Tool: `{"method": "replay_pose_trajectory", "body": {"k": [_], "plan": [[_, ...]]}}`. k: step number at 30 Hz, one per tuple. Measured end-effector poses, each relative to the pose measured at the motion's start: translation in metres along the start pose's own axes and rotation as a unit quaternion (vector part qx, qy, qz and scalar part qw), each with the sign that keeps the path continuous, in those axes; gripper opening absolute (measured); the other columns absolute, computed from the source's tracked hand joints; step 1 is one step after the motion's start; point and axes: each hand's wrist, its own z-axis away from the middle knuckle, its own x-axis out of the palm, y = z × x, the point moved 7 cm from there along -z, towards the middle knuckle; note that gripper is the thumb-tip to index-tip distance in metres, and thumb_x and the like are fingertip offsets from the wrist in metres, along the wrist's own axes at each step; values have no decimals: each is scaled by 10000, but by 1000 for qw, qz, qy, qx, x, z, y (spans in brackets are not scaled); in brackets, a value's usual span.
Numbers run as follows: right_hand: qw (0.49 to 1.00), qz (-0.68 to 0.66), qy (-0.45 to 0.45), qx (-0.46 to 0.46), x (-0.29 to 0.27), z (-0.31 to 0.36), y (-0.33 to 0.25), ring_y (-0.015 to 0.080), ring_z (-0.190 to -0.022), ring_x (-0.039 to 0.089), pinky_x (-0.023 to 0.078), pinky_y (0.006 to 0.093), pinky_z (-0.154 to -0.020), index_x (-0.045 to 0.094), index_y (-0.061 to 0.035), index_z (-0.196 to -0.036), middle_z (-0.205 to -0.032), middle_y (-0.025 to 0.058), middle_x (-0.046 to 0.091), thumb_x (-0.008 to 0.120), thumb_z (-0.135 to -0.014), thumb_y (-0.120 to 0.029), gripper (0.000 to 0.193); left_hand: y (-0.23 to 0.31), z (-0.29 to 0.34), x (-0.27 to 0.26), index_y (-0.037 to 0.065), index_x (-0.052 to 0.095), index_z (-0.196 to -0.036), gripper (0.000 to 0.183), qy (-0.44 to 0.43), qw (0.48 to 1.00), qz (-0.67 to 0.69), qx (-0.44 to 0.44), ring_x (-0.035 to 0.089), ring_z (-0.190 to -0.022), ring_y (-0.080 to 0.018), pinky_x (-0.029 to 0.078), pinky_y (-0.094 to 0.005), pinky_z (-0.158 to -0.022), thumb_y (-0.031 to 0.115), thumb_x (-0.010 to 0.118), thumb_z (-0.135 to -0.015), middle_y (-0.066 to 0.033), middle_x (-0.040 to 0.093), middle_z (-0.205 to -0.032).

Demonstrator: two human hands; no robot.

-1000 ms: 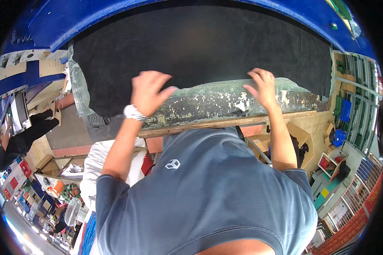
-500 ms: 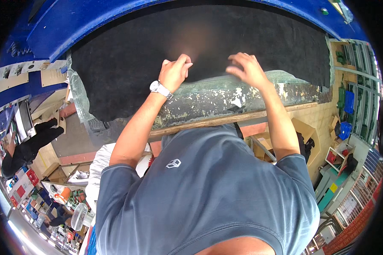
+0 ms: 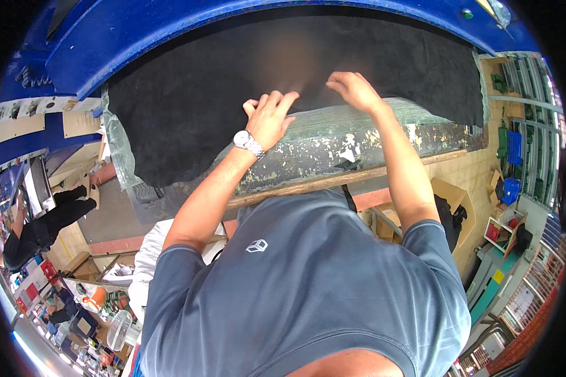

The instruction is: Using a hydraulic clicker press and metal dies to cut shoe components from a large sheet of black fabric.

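Note:
A wide black sheet (image 3: 188, 81), soft and leather-like, covers most of the worktable, its near edge uneven. My left hand (image 3: 270, 118), with a silver watch at the wrist, is over the sheet's near edge. Its fingers are spread apart and nothing shows in them. To the right, my right hand (image 3: 355, 91) is over the sheet with its fingers drawn together and pointing left. Whatever may be between those fingertips is hidden. A blurred patch lies on the sheet just beyond both hands.
A blue machine beam (image 3: 170, 41) arches across the far side. The worn table surface (image 3: 308, 151) shows along the front, bordered by a wooden strip (image 3: 333, 179). A cardboard box (image 3: 462, 207) stands at the right. Another person (image 3: 44, 226) is at the far left.
My left hand has opened from a closed pose, fingers now spread, and moved slightly right and nearer. My right hand has shifted a little left and its fingers have come together.

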Motion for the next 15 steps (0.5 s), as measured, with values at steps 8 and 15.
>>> {"method": "replay_pose_trajectory", "body": {"k": [8, 15], "plan": [[998, -31, 33, -41, 1, 23, -9, 361, -1073, 705, 526, 422, -967, 694, -30, -1284, -1115, 176, 740, 787, -932, -409, 525, -8, -46, 13, 177, 695, -970, 216, 53, 999, 9, -11, 668, -832, -257, 343, -483, -872, 381, 651, -1025, -22, 753, -816], [943, 200, 156, -217, 10, 85, -8, 284, -1047, 666, 493, 441, -898, 727, -86, -1093, -1078, 62, 702, 826, -821, -118, 291, -1, -44, 16, 190, 796, -859, 434, -159, 987, 4, 26, 571, -1001, -202, 292, -487, -936, 550, 615, -1021, 48, 734, -925]]}}
